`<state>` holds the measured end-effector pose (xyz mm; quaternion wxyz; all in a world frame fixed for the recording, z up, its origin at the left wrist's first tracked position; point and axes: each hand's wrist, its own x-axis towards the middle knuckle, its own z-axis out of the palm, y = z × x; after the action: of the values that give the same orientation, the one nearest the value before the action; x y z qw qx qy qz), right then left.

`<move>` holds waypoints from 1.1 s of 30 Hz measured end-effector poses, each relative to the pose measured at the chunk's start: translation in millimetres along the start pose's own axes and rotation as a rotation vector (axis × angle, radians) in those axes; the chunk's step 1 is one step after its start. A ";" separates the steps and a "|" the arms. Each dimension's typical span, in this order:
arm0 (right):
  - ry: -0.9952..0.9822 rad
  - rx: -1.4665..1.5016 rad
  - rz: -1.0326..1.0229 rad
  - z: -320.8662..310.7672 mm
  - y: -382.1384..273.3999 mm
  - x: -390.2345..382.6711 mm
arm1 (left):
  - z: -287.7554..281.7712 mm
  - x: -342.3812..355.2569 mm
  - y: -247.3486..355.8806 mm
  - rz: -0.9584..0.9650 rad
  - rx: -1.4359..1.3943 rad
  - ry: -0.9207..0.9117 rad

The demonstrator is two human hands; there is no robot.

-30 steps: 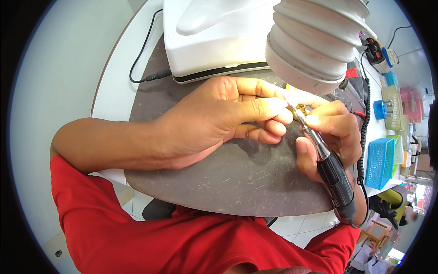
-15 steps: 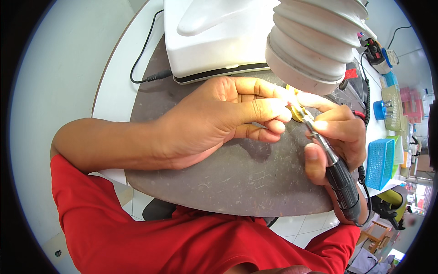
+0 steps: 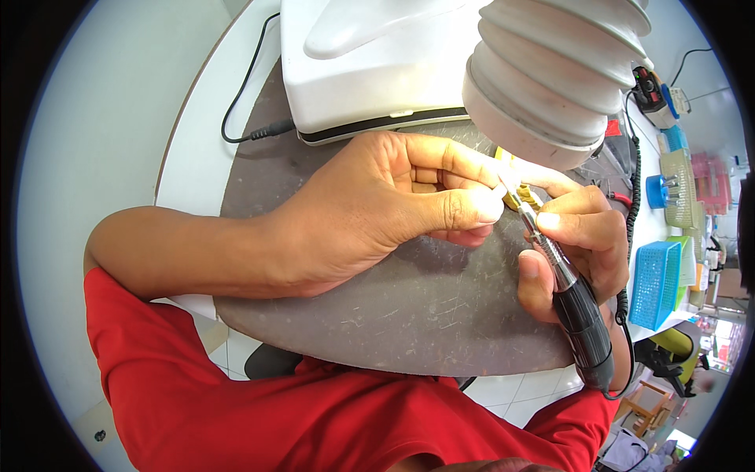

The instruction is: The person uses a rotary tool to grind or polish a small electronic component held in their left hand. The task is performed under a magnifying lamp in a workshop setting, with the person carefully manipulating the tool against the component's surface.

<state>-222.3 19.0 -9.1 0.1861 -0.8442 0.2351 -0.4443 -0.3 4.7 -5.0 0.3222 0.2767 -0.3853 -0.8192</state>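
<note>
In my right hand (image 3: pixel 586 232) is a rotary handpiece (image 3: pixel 578 315), silver at the front and black at the grip. It slants up and to the left, and its tip reaches the fingertips of my left hand (image 3: pixel 393 197). Thumb and forefinger of the left hand are pinched together, with the other fingers curled behind. Whatever they hold is tiny and lost in the bright light. A yellow piece (image 3: pixel 528 195) lies just behind the handpiece tip, partly covered by my fingers, and its kind is unclear.
A ribbed white hose (image 3: pixel 562 71) with a round end hangs right over my hands. Behind them stands a white machine (image 3: pixel 370 86). The scratched grey board (image 3: pixel 377 315) lies beneath. Rightward are a coiled black cord (image 3: pixel 633 181) and a blue basket (image 3: pixel 655 283).
The handpiece has shifted slightly left and down at its grip end. My left thumb has dropped a little, and its lower fingers have curled further in behind it.
</note>
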 end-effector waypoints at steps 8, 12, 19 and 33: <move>-0.036 -0.045 0.000 0.7 -0.7 2.5 | 0.2 -0.9 1.7 -0.019 -0.029 -0.011; -0.029 -0.032 -0.006 1.4 0.3 4.1 | 1.0 -1.7 2.1 -0.023 -0.024 -0.002; -0.037 -0.036 0.006 0.6 -0.2 3.5 | 1.0 -1.0 2.1 -0.031 -0.021 -0.004; -0.062 -0.037 0.001 -1.1 -0.3 3.3 | -0.3 -0.2 1.5 -0.017 -0.019 -0.027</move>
<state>-221.5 17.3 -6.2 0.1781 -0.8606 0.2379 -0.4136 0.6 4.0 -3.9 0.3126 0.2660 -0.3791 -0.8293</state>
